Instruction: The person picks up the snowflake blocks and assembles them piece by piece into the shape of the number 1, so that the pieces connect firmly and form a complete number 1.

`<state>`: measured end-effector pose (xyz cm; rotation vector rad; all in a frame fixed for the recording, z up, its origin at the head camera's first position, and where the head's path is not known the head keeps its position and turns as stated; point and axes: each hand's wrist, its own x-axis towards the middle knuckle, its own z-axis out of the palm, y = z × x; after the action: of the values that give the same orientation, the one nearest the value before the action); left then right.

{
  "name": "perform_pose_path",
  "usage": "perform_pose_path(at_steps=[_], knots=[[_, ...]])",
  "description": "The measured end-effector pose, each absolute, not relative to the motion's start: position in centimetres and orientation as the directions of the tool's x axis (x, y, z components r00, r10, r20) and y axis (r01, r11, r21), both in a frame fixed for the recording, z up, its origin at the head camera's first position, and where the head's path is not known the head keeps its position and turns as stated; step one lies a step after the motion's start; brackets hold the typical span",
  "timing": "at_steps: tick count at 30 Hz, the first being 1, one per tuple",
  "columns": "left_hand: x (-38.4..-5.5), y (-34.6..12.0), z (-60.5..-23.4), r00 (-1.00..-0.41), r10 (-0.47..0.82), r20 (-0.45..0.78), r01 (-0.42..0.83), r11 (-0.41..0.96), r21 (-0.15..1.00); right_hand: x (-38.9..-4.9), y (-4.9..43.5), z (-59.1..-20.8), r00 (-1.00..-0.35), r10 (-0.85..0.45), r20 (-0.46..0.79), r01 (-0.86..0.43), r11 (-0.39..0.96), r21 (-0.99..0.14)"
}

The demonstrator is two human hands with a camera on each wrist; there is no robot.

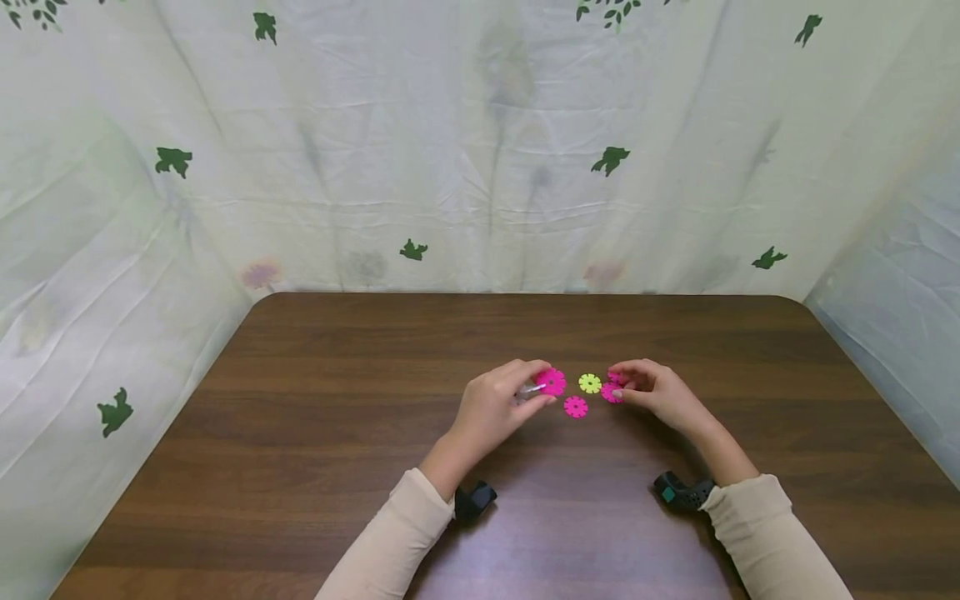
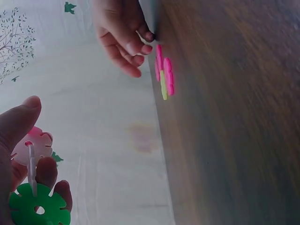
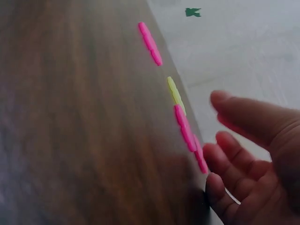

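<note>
In the head view my left hand (image 1: 491,406) grips a small joined set of notched plastic discs, with a bright pink disc (image 1: 557,389) facing up. The left wrist view shows that set closer: a pale pink disc (image 2: 42,149), a clear disc (image 2: 32,171) seen edge-on and a green disc (image 2: 23,205). My right hand (image 1: 660,396) hovers over two pink discs (image 1: 610,392) on the table, partly hidden by its fingers. Its thumb and fingers stand apart in the right wrist view, nothing between them. Beside it lie a yellow disc (image 1: 590,377) and another pink disc (image 1: 576,413).
The loose discs lie flat on a brown wooden table (image 1: 337,433). Behind and at both sides hangs a pale cloth (image 1: 450,125) with green bird shapes. Dark wrist devices (image 1: 474,502) sit on both forearms, near the cuffs.
</note>
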<state>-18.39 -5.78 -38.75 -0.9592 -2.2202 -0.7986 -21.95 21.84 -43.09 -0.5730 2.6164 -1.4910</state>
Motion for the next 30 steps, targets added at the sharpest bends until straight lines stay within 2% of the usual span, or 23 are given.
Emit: perform_pose_path(at_steps=[12,22,30], knots=[[-18.4,-5.8,-38.9,-0.568,0.426,0.705,0.776,0.563,0.285,-22.1,21.5,-43.9,-0.913,-0.381,0.145,-0.364,0.6,-0.712],[-18.3,-5.8,-38.8,-0.569,0.427,0.703,0.778,0.557,0.291,-22.0,21.6,-43.1,-0.911,-0.401,0.096,-0.315,0.527,-0.79],[-18.3,-5.7,-38.8,-0.572,0.426,0.701,0.776,0.559,0.293,-21.4,20.8,-41.3,-0.915,-0.379,0.136,-0.294,0.399,-0.869]])
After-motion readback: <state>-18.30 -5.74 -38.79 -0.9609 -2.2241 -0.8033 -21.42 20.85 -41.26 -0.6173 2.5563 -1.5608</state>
